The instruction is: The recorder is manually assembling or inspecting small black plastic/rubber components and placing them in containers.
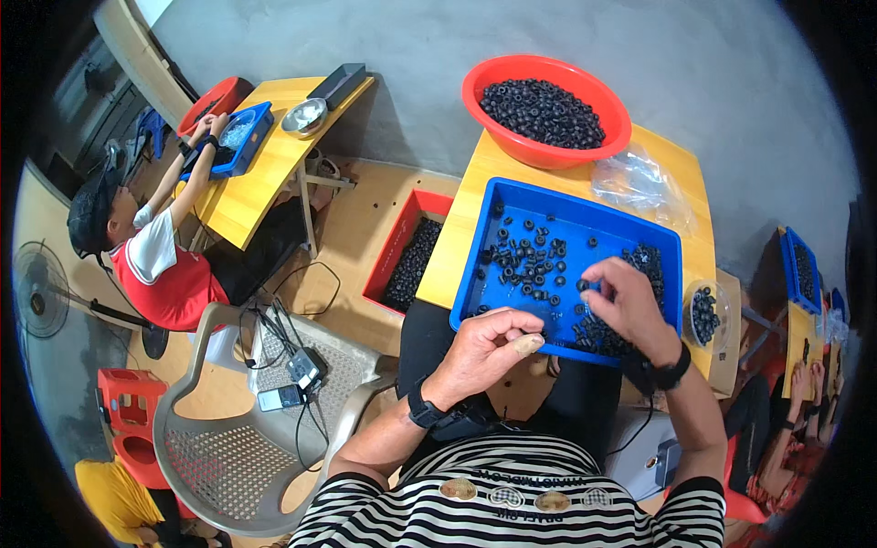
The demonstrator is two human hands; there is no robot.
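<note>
Blue tray (548, 205) is tilted toward the lap for reach; right hand (630, 306) pinches black rings (525, 260) inside it; left hand (489, 347) hovers at its near edge, loosely curled, contents unclear; red bowl (546, 151) of stock sits beyond it.

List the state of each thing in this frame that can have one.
Left hand: closed in a loose fist over the tray's near edge.
Right hand: fingers down among the small black rings.
Blue rectangular plastic tray: partly covered with rings.
Round red plastic basin: heaped with black rings.
Small clear bowl: holds rings.
</note>
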